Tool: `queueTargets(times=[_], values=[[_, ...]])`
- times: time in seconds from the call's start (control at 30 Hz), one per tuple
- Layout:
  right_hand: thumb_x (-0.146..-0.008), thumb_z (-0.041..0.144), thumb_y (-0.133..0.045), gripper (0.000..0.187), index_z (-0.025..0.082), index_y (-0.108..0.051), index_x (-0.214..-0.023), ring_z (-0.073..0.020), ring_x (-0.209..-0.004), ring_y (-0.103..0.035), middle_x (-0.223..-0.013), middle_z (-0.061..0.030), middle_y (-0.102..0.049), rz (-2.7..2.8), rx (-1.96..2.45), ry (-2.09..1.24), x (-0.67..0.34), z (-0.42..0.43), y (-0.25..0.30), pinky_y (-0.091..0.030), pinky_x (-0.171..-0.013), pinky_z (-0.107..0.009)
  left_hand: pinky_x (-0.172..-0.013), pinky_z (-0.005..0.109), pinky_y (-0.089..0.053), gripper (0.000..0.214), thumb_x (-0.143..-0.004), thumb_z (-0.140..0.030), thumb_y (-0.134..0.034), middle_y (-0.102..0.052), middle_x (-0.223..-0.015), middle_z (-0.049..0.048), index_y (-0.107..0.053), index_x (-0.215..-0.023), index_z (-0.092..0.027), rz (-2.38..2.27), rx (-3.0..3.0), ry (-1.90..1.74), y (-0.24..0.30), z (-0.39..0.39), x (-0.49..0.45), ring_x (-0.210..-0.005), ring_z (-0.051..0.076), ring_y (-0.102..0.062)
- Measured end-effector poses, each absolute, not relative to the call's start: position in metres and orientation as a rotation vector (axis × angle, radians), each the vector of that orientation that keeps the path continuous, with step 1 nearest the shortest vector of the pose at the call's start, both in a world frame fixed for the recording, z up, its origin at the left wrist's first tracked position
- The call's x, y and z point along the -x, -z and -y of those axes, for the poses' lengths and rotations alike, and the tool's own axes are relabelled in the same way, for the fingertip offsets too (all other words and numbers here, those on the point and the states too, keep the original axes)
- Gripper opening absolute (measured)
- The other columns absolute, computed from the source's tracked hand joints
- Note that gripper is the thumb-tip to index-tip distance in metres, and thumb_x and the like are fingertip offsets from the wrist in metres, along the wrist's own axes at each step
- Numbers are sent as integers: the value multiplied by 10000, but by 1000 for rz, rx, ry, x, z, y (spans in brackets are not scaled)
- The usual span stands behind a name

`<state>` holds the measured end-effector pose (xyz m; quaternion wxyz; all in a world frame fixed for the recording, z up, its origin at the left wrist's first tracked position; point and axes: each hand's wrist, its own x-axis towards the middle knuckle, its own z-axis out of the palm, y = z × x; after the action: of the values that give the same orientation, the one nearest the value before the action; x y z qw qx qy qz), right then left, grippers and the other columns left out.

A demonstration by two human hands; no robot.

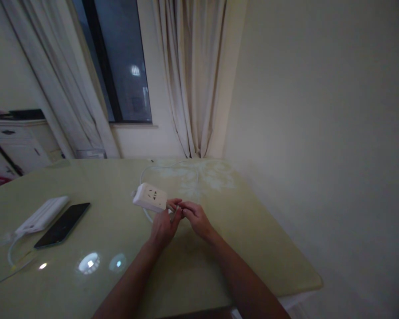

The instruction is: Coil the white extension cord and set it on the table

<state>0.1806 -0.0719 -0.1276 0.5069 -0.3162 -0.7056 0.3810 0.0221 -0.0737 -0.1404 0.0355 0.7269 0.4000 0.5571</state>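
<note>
A white power strip [150, 197] with socket holes in its top face is tilted over the table, right beside my left hand. My left hand [164, 227] is closed, its fingers bent at the strip's right end and meeting the other hand. Fingertips pinched together, my right hand [198, 220] is closed against the left fingers. Whatever small thing lies between the fingertips is too blurred and covered to name. A white cord [168, 166] loops over the table behind the strip and comes down toward the hands.
A pale green covered table [113, 177] stretches under everything. To the left lie a black phone [63, 225] and a white box-like device [43, 215] with a cable [10, 252]. Curtains [193, 79], a window [123, 57] and a cabinet [23, 141] stand behind; a wall [312, 124] borders the right.
</note>
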Motion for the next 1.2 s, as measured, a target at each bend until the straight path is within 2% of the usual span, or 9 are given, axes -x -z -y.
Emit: queueTargets(times=[0.17, 0.37, 0.43, 0.5, 0.63, 0.8, 0.97, 1.07, 1.2], values=[[-844, 180, -644, 393, 165, -662, -1236, -219, -999, -588, -1055, -93, -649, 2022, 879, -458, -177, 72, 133, -492, -935, -353, -783, 361, -596, 247, -993, -441, -517, -734, -938, 106, -520, -927, -203, -1197, -1720, -1767, 130, 71, -21, -887, 225, -741], [-910, 200, -638, 250, 161, -686, -1152, -250, -1033, -585, -1079, -122, -683, 2055, 1120, -50, -183, 69, 134, -462, -946, -373, -656, 332, -610, 359, -960, -543, -538, -710, -894, 85, -515, -932, -186, -1138, -1320, -1744, 121, 66, -22, -760, 194, -729], [-933, 284, -649, 134, 173, -723, -945, -228, -922, -608, -917, -91, -700, 1991, 1203, -65, -187, 70, 131, -461, -896, -348, -629, 341, -614, 403, -942, -582, -541, -699, -824, 68, -519, -903, -181, -1152, -1203, -1760, 119, 63, -20, -697, 192, -722], [-961, 365, -628, 225, 192, -742, -872, -203, -850, -626, -847, -71, -712, 2002, 1224, -177, -189, 72, 130, -464, -861, -322, -603, 339, -611, 446, -921, -618, -540, -689, -775, 56, -533, -886, -174, -1172, -1098, -1768, 118, 61, -17, -660, 194, -717], [-989, 440, -582, 316, 226, -743, -1157, -206, -1025, -664, -1133, -80, -740, 1958, 1054, -505, -183, 76, 129, -484, -927, -318, -569, 334, -586, 502, -906, -674, -475, -704, -766, 58, -552, -887, -178, -1148, -904, -1700, 123, 59, -16, -636, 201, -705], [-934, 474, -654, 367, 212, -748, -1173, -207, -939, -708, -1102, -69, -765, 1734, 967, -832, -176, 72, 135, -529, -880, -311, -693, 337, -564, 518, -808, -688, -600, -718, -828, 71, -629, -822, -172, -1047, -979, -1440, 140, 58, -30, -766, 217, -694], [-992, 389, -560, 404, 170, -748, -710, -159, -643, -644, -668, -43, -708, 1832, 1249, -682, -183, 71, 137, -447, -680, -242, -744, 311, -536, 573, -696, -736, -723, -649, -803, 17, -621, -831, -189, -1046, -829, -1600, 139, 57, -38, -761, 168, -637], [-1003, 362, -543, 342, 184, -756, -802, -140, -590, -604, -650, -23, -691, 2037, 1319, -572, -203, 82, 123, -374, -609, -226, -770, 318, -553, 531, -737, -685, -746, -511, -687, -60, -511, -821, -216, -814, -731, -1750, 122, 63, -27, -658, 114, -572], [-1004, 374, -532, 298, 241, -751, -853, -177, -708, -662, -790, -41, -749, 2231, 1432, -298, -257, 105, 98, -379, -649, -239, -497, 188, -397, 402, -847, -470, -738, -338, -611, -99, -424, -799, -223, -621, -594, -1892, 91, 72, 9, -475, 56, -342]])
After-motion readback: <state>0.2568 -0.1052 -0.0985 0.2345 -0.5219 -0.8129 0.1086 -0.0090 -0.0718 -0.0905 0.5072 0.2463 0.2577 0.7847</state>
